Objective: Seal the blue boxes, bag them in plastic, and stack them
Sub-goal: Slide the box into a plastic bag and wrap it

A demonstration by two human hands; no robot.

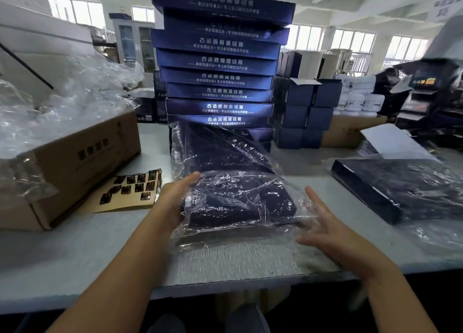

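A dark blue box in a clear plastic bag (pixel 235 202) lies in front of me on the grey table (pixel 75 252). My left hand (pixel 175 200) grips its left edge, thumb on top. At the bag's right edge my right hand (pixel 323 230) is spread with straight fingers, touching the loose plastic. Behind it leans a second bagged blue box (pixel 215 149), tilted against a tall stack of blue boxes (pixel 220 64) with white lettering.
An open cardboard carton (pixel 75 162) full of clear plastic bags stands at the left. A sheet of dark stickers (pixel 130 190) lies beside it. Another bagged blue box (pixel 400 187) lies at the right. Smaller blue cartons (pixel 303 114) stand behind the stack.
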